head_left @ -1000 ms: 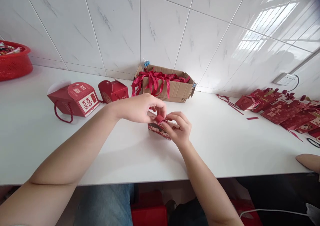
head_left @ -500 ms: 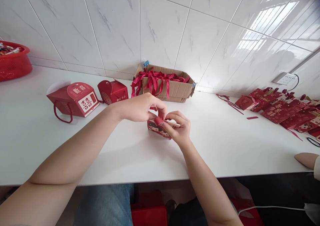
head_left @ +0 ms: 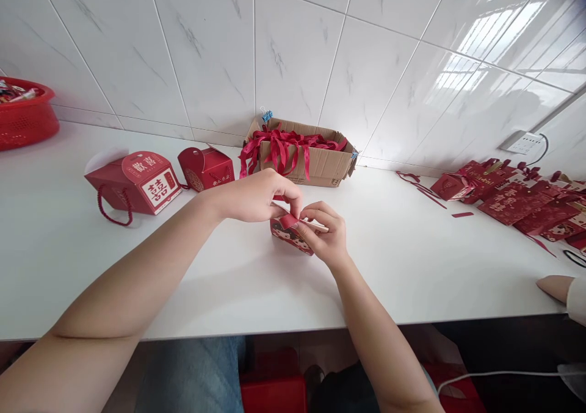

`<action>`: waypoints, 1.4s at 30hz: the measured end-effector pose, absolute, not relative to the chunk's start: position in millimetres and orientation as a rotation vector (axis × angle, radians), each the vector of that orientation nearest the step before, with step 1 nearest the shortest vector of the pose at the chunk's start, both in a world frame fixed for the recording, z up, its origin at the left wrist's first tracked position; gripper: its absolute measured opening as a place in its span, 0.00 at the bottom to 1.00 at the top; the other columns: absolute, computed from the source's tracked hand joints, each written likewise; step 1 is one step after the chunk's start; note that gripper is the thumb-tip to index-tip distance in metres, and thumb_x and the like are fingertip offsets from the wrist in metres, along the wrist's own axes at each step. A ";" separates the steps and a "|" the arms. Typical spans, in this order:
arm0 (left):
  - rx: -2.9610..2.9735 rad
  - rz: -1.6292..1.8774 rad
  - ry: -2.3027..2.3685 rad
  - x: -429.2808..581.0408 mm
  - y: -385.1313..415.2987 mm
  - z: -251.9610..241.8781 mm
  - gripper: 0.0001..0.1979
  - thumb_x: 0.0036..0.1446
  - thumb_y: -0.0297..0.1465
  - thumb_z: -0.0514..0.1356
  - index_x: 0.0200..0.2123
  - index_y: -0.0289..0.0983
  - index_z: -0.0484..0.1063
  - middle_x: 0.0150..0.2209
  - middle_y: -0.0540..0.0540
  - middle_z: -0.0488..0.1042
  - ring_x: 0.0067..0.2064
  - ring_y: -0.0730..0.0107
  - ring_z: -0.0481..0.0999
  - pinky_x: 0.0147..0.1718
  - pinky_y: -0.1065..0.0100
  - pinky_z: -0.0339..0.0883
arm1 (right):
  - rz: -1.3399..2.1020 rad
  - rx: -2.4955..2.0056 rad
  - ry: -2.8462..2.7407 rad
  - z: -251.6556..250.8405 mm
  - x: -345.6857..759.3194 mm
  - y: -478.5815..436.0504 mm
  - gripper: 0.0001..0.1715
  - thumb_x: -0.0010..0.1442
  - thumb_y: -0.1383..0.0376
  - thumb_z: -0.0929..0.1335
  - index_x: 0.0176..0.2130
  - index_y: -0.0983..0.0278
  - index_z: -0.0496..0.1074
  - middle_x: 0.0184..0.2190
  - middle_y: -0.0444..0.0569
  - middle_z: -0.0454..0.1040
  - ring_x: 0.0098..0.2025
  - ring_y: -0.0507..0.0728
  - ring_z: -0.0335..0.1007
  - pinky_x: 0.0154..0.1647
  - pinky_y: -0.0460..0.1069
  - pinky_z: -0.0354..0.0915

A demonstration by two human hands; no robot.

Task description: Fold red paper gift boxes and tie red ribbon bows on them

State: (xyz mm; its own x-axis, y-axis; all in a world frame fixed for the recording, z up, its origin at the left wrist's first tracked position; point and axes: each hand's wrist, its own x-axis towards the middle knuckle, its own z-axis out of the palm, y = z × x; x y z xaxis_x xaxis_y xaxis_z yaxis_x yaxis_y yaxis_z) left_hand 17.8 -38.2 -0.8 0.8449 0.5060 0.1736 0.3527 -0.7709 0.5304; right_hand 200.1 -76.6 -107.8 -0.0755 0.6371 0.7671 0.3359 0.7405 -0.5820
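A small red paper box (head_left: 293, 237) printed with cartoon figures is held upright near the middle of the counter (head_left: 256, 297), well back from its front edge. At its top, a flat strip of red ribbon (head_left: 288, 221) is pinched by the right hand (head_left: 328, 233), its grip closed between thumb and bent fingers. The ribbon is met from above by the curled fingers of the left hand (head_left: 259, 197); how tightly that grip is closed cannot be told, as the contact is partly hidden. The box seems to be steadied from both sides so the ribbon can be handled. Against the back edge, a tan cardboard carton (head_left: 324, 168) is heaped with loose red ribbons (head_left: 286, 146), apparently kept within reach. Toward the left edge, a large red paper box with a rope handle (head_left: 121, 187) has been set aside, leaving working room.
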 end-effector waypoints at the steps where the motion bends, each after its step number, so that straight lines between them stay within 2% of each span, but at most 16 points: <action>1: 2.532 0.422 0.628 17.7 -38.0 -1.1 0.13 0.50 0.22 0.55 0.32 0.40 0.77 0.33 0.52 0.78 0.36 0.72 0.75 0.41 0.71 0.67 | 0.279 -0.784 -1.686 -107.9 200.0 -76.6 0.03 0.56 0.65 0.70 0.33 0.62 0.75 0.32 0.48 0.74 0.33 0.53 0.73 0.29 0.48 0.72; 9: 2.508 0.444 0.651 17.8 -34.7 -3.5 0.11 0.51 0.22 0.55 0.32 0.39 0.77 0.33 0.52 0.78 0.36 0.72 0.75 0.38 0.72 0.67 | 0.223 -0.818 -1.618 -107.2 196.7 -75.8 0.02 0.55 0.65 0.71 0.32 0.61 0.74 0.31 0.47 0.74 0.33 0.53 0.73 0.30 0.48 0.72; 15: 2.529 0.437 0.649 16.3 -32.2 -4.5 0.12 0.50 0.21 0.56 0.32 0.40 0.76 0.32 0.53 0.78 0.35 0.73 0.76 0.39 0.72 0.67 | 0.148 -0.729 -1.620 -110.0 195.2 -74.0 0.03 0.56 0.67 0.71 0.35 0.61 0.75 0.34 0.48 0.76 0.36 0.53 0.74 0.32 0.48 0.73; 24: 2.463 0.403 0.657 17.0 -32.5 -4.0 0.07 0.51 0.25 0.59 0.32 0.38 0.76 0.33 0.51 0.78 0.38 0.70 0.77 0.37 0.71 0.69 | 0.011 -0.673 -1.592 -114.0 193.7 -74.2 0.02 0.57 0.67 0.71 0.34 0.60 0.76 0.34 0.48 0.78 0.34 0.54 0.77 0.32 0.50 0.75; 28: 2.361 0.435 0.661 17.1 -32.0 -6.0 0.05 0.50 0.24 0.59 0.33 0.38 0.69 0.33 0.50 0.77 0.38 0.69 0.77 0.37 0.69 0.71 | 0.136 -0.724 -1.588 -113.8 193.3 -76.9 0.02 0.58 0.66 0.71 0.34 0.60 0.76 0.35 0.48 0.79 0.37 0.55 0.77 0.35 0.50 0.76; 33: 2.272 0.528 0.689 18.8 -32.1 -10.5 0.14 0.50 0.25 0.61 0.37 0.41 0.58 0.31 0.52 0.74 0.34 0.69 0.77 0.37 0.64 0.72 | 0.348 -0.785 -1.524 -114.6 192.5 -77.6 0.04 0.58 0.62 0.71 0.35 0.59 0.75 0.36 0.48 0.80 0.42 0.56 0.78 0.38 0.51 0.77; 37: 2.258 0.621 0.722 21.1 -32.6 -12.1 0.14 0.50 0.27 0.62 0.38 0.40 0.60 0.31 0.53 0.72 0.37 0.68 0.76 0.38 0.63 0.74 | 0.501 -0.839 -1.432 -113.1 192.8 -77.8 0.07 0.56 0.59 0.71 0.34 0.60 0.74 0.33 0.46 0.79 0.36 0.55 0.78 0.34 0.50 0.76; 42: 2.304 0.620 0.774 21.5 -29.7 -13.3 0.09 0.50 0.32 0.64 0.35 0.37 0.70 0.36 0.48 0.74 0.40 0.66 0.76 0.39 0.64 0.75 | 0.699 -0.915 -1.295 -104.3 193.0 -82.1 0.13 0.50 0.57 0.74 0.29 0.62 0.72 0.26 0.45 0.78 0.29 0.55 0.76 0.29 0.49 0.73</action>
State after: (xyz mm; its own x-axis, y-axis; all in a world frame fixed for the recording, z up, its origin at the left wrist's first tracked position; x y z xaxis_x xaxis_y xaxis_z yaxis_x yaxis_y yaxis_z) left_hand 21.5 -29.7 -13.3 0.7175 0.6584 0.2276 0.3659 -0.6342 0.6811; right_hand 193.0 -82.1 -104.3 0.1626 0.8564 0.4900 0.0600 0.4871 -0.8713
